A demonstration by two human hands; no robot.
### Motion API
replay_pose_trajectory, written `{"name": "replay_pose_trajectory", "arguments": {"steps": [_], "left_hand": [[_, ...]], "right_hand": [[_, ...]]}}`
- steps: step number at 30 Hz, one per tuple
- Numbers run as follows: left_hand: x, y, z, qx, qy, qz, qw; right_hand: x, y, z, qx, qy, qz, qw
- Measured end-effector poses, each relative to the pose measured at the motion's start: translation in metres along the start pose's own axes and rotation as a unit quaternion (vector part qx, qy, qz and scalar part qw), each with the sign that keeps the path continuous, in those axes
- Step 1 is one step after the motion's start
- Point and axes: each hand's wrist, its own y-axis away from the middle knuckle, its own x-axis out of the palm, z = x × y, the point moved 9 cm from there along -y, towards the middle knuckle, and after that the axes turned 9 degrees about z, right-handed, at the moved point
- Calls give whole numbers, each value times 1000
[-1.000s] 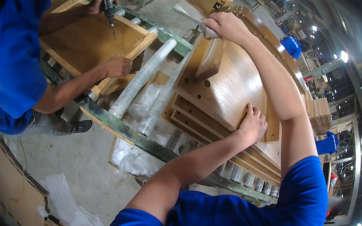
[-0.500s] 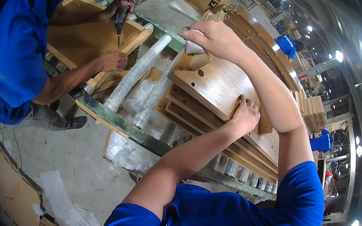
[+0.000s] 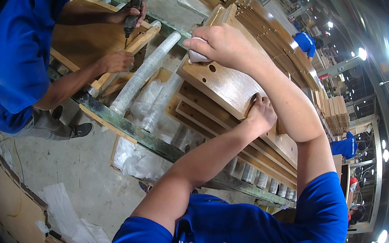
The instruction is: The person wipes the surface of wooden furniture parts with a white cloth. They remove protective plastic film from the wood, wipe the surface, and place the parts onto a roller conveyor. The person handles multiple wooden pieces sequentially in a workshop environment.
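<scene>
A flat wooden panel (image 3: 222, 87) with round drilled holes lies on top of a stack of similar panels. My left hand (image 3: 261, 113) grips the panel's near edge, fingers curled over it. My right hand (image 3: 222, 46) presses a small white cloth (image 3: 195, 56) against the panel's far end. Both arms reach out from my blue shirt at the bottom.
A roller conveyor (image 3: 150, 73) with plastic-wrapped rollers runs under the panels. A co-worker in blue (image 3: 15, 60) on the left drives a power drill (image 3: 132, 13) into a wooden frame (image 3: 75, 39). Stacks of wooden parts (image 3: 282, 49) lie beyond. Plastic sheets (image 3: 66, 217) litter the concrete floor.
My right hand with the cloth has moved toward me along the panel's far end. The co-worker's drill has shifted right along the frame. My left hand stays on the panel's edge.
</scene>
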Motion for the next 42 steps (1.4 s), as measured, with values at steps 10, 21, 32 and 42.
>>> {"name": "replay_pose_trajectory", "arguments": {"steps": [10, 21, 32, 42], "left_hand": [[-35, 7, 4, 24, 154, -67, 986], [-63, 22, -6, -8, 216, 92, 972], [-45, 163, -62, 384, 157, 34, 909], [6, 319, 57, 4, 258, 146, 955]], "right_hand": [[0, 28, -2, 6, 3, -7, 1000], [16, 67, -21, 47, -46, 15, 998], [16, 100, -39, 58, -74, -24, 995], [39, 199, -88, 130, -113, -65, 983]]}}
